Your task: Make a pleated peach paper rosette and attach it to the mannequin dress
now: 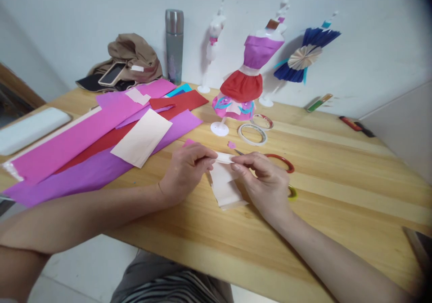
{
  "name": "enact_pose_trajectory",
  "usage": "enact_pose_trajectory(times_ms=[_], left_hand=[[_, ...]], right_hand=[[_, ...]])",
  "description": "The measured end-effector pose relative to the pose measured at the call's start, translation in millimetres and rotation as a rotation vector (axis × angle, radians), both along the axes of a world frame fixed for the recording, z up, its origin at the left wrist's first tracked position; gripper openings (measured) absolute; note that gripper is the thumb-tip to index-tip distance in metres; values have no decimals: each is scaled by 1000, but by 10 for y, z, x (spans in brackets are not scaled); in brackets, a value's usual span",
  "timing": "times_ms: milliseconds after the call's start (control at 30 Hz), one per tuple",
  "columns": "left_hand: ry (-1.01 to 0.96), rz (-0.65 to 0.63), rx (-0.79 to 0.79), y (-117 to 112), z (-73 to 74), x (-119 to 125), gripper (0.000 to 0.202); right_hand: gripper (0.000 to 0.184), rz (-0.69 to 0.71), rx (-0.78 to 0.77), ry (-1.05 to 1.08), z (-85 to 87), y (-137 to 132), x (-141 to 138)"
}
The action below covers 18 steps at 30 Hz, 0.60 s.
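Between my two hands a small folded strip of pale paper (pixel 224 158) is stretched just above the table. My left hand (pixel 189 170) pinches its left end between thumb and fingers. At the right end, my right hand (pixel 265 177) grips it the same way. Below the strip lies a cream paper piece (pixel 227 194), partly covered by the fingers. Scissors with red and yellow handles (pixel 281 161) rest beside and partly behind my right hand. A tiny pink paper scrap (pixel 231 144) lies just beyond the strip.
Pink, red and purple paper sheets (pixel 81 141) spread across the left, with a cream rectangle (pixel 141 136) on top. Behind stand a paper-dressed mannequin (pixel 241 89), a blue-dressed one (pixel 290 71) and a thermos (pixel 174 46). Tape rolls (pixel 252 134) lie near the mannequin's base.
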State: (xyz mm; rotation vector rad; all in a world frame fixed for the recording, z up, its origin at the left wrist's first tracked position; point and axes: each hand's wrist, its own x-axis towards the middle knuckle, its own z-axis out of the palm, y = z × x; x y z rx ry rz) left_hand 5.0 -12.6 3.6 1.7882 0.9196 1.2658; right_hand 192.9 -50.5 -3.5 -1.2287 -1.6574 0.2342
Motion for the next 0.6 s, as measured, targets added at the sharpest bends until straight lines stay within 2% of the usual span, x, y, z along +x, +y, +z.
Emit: enact_pose_trajectory(times_ms=[67, 167, 267, 333, 433, 600], left_hand=[[19, 13, -47, -9, 1, 6, 15], [-22, -4, -241, -24, 20, 27, 9], [-151, -52, -475, -26, 57, 60, 4], [-232, -63, -569, -23, 86, 78, 4], [-283, -56, -616, -26, 132, 79, 5], [-225, -83, -594, -39, 204, 32, 2]], right_hand=[[8, -22, -2, -52, 2, -5, 3], [10, -50, -69, -51, 1, -19, -8], [13, -22, -202, 100, 6, -26, -41], [15, 7, -264, 225, 19, -26, -66], [15, 20, -284, 325, 53, -29, -94], [15, 19, -293, 352, 102, -49, -105]])
